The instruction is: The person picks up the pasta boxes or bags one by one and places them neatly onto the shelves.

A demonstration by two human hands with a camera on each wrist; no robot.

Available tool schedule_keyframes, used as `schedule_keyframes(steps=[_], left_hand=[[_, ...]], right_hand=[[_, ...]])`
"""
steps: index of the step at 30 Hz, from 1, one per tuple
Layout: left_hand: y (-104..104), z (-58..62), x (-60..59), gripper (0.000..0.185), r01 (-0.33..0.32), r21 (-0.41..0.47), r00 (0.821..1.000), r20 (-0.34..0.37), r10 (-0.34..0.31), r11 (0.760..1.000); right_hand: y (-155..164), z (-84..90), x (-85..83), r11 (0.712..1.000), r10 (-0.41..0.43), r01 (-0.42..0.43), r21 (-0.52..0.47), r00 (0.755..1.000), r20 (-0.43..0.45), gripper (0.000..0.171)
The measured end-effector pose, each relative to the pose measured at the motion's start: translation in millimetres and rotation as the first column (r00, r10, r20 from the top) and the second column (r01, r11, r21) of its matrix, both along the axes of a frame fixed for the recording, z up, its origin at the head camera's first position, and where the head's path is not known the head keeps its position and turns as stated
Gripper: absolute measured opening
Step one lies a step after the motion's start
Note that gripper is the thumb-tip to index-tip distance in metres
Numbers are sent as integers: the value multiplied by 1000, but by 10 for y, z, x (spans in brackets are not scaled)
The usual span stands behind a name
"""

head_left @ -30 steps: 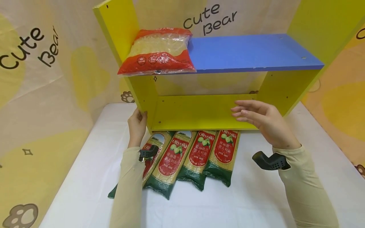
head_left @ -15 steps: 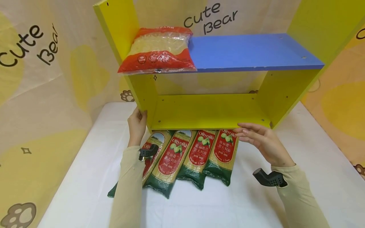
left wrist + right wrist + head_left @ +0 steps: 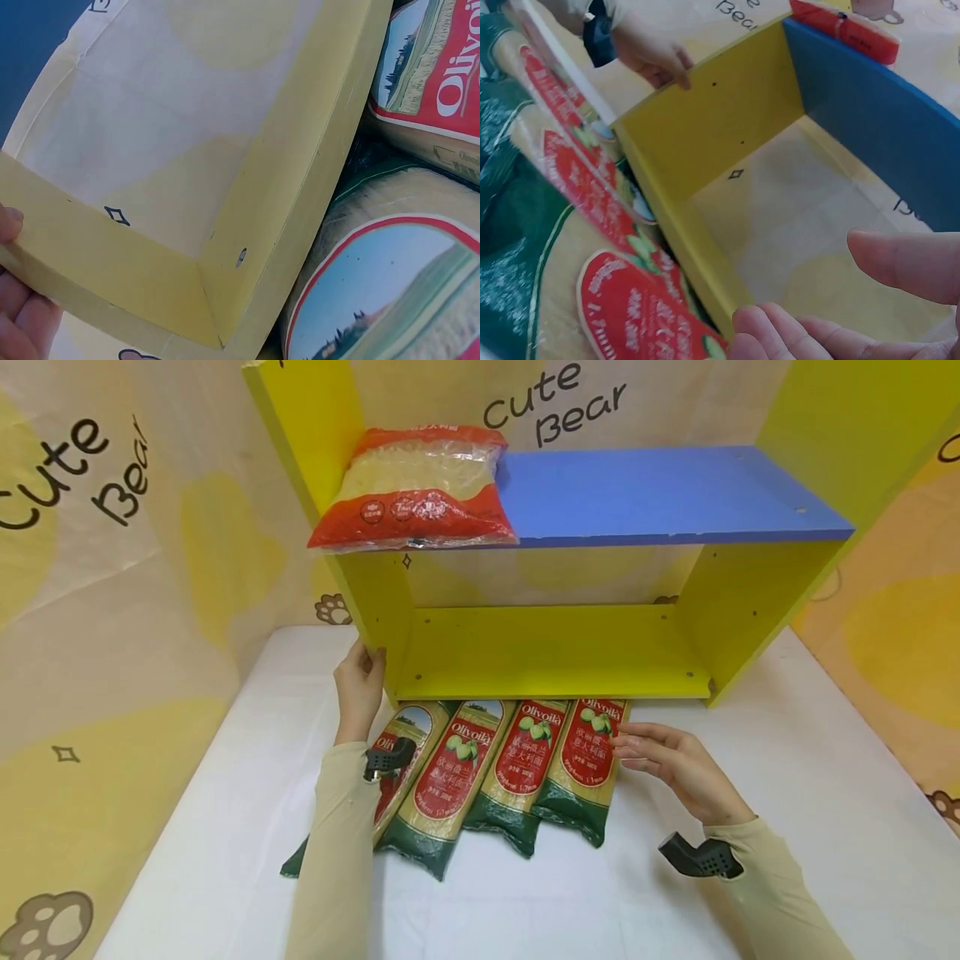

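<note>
Now the right hand (image 3: 678, 766) has come down from the front of the yellow wooden shelf unit (image 3: 551, 652) to just above the white table (image 3: 787, 793), its fingers straight and loosely together, tips at the edge of the rightmost red-and-green spaghetti packet (image 3: 583, 768). Meanwhile the left hand (image 3: 358, 687) still grips the unit's left side panel, fingers curled round its edge. Unmoved, the red-and-clear noodle bag (image 3: 415, 489) lies on the blue shelf board (image 3: 660, 493).
</note>
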State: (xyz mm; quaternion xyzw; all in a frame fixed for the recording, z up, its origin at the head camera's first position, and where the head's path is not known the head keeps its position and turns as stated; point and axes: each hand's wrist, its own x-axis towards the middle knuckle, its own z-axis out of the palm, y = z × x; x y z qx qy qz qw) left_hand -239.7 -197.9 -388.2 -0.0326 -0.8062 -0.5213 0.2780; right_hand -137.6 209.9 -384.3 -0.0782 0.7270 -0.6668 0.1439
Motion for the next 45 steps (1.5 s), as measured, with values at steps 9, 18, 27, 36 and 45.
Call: schedule_keyframes(steps=[9,18,27,36,45], left_hand=[[0,10,-4,27,-14,-15,1000,2,14,1000],[-24,-8,10,28,-19,6,1000,7,19,1000],[23,-23,-6,28,-31,63,999,-9,32,998],[125,-17,-26,26,-104,97,994,-31,108,990],[154,-24,-36,23,-137,110,989,-44,143,984]], right_hand=[[93,-170,35,998,-35,32,57,997,65,57],[157,-260,5,998,-50,46,53,996,79,55],[196,-338,-22,996,-69,62,66,992,107,56],[193,-390,-36,999,-37,33,39,993,112,53],[193,-390,-47,997,-52,43,66,989,137,54]])
